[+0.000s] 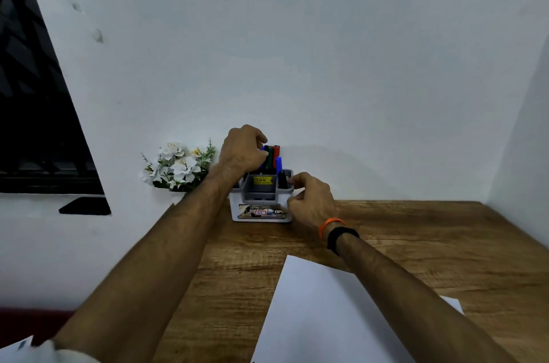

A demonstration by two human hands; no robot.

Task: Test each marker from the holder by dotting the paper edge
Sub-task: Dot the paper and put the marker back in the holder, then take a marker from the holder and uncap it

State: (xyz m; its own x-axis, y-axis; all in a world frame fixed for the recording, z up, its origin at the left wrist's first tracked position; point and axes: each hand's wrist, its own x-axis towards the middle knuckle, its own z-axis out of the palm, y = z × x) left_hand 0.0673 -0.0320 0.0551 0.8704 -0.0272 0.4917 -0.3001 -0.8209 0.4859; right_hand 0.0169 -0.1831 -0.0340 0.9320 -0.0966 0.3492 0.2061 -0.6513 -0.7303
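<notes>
A white and grey marker holder (261,199) stands at the back of the wooden desk (416,243), against the wall. Several markers (274,156) stick up from it, with blue, green, red and black caps. My left hand (242,151) reaches over the holder's left side and its fingers curl round the top of the markers. My right hand (312,199) grips the holder's right side. A white sheet of paper (320,318) lies near me on the desk, partly under my right forearm.
A bunch of white artificial flowers (176,166) sits left of the holder, beside the desk's back corner. A dark window (35,113) fills the left wall. A second white sheet's corner (454,304) shows at the right of my forearm.
</notes>
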